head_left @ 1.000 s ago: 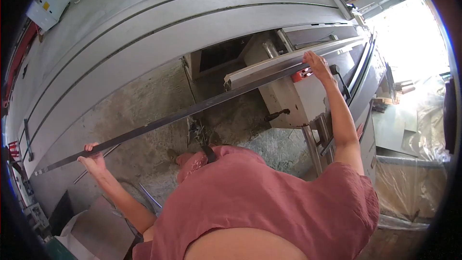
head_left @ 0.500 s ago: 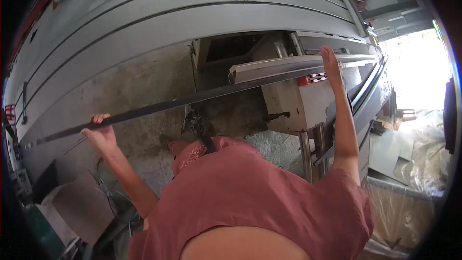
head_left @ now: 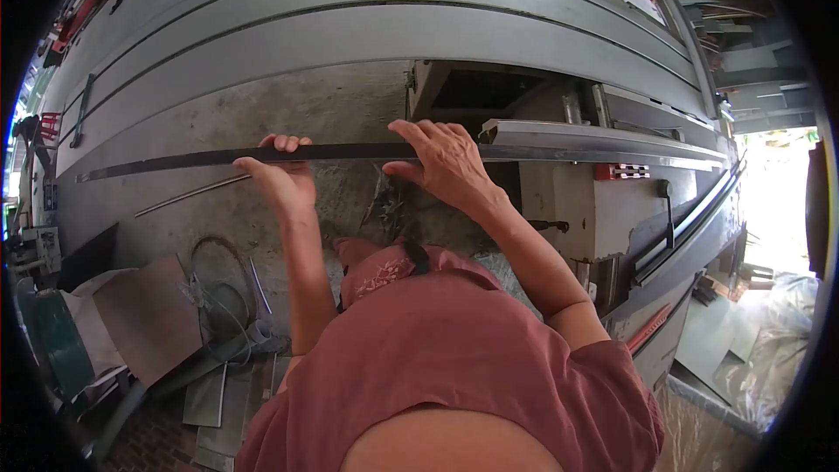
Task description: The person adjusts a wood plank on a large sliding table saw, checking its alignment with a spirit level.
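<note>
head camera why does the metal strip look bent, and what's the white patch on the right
Head view: the fisheye lens bows the metal strip and the machine behind it; daylight at the right edge is blown out white; corners go black; left hand and right hand are sharp.

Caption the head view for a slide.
Left hand and right hand grip a long dark metal strip, held level before a grey sheet-metal machine.

I see a long grey machine (head_left: 350, 35) ahead, with rough concrete floor (head_left: 332, 114) beneath it. Scrap sheets (head_left: 207, 398), cardboard (head_left: 144, 319) and a wire coil (head_left: 218, 284) lie lower left. Bright daylight (head_left: 773, 210) floods in at the right, over plastic sheeting (head_left: 769, 350).
</note>
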### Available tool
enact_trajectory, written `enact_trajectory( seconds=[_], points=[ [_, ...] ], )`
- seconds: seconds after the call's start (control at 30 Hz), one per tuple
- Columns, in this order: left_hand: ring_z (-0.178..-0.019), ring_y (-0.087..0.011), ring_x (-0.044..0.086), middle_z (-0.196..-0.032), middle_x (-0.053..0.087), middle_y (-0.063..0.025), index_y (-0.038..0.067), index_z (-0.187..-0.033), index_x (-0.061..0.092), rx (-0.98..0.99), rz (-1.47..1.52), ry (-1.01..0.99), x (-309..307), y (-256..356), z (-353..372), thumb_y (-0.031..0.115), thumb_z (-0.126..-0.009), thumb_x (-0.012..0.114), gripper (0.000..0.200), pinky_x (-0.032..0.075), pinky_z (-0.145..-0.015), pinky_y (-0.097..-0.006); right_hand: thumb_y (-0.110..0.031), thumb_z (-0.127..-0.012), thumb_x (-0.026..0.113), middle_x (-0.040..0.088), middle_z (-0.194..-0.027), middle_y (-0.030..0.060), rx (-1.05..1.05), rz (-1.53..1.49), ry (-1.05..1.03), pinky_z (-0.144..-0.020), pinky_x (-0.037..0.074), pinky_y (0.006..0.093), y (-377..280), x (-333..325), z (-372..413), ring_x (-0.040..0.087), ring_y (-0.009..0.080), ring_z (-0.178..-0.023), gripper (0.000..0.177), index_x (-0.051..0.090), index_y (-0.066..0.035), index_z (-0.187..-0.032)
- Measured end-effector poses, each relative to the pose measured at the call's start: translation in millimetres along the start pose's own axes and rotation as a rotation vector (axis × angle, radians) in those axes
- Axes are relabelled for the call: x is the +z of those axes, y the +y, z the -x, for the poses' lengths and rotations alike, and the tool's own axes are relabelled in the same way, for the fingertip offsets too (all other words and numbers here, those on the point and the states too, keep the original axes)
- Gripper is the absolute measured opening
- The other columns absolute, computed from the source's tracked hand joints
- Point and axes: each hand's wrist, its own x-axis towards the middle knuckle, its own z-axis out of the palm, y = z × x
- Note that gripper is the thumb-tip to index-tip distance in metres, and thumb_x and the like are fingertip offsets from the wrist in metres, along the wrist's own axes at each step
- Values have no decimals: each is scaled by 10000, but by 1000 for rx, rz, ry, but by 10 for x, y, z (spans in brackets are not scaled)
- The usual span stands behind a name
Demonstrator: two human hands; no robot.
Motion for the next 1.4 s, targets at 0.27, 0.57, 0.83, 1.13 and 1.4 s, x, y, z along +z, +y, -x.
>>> enact_trajectory(
  seconds=[0.27,0.57,0.83,1.13,1.4],
  points=[
    [-724,-237,484,-784,489,-106,2,-989,482,48,-66,6,-14,-142,105,691,-866,189,759,465,-746,-427,-434,-785,637,595,-712,39,-29,90,226,-628,459,357,170,259,109,613,228,-686,346,599,-102,-872],
    [-1230,-464,372,-1349,328,-335,-143,-1361,138,343,-348,211,-1515,2599,-1783,783,-769,198,1101,341,-1012,-597,-460,-775,632,563,-677,15,-83,147,298,-596,451,344,221,292,170,596,210,-654,343,574,-123,-803],
    [-1214,-338,452,-1305,478,-193,-120,-1307,333,157,-411,-349,-2597,3722,-2614,429,-737,677,863,367,-1066,-428,-456,-775,638,554,-704,15,-62,95,291,-667,438,354,279,224,282,595,202,-704,340,565,-130,-832],
    [-1127,-250,526,-1223,548,-115,-66,-1248,438,147,-308,-205,-2334,2936,-2132,390,-691,737,780,409,-1035,-362,-366,-802,648,570,-790,43,-45,71,168,-820,406,373,676,-204,628,579,234,-794,331,535,-88,-941],
    [-1090,-242,548,-1173,557,-122,-55,-1204,447,202,-335,-290,-1518,1830,-1459,450,-729,689,735,429,-1020,-402,-325,-850,599,575,-869,31,146,235,270,-874,366,399,1064,-619,956,548,239,-908,213,627,-115,-828]
  ],
)
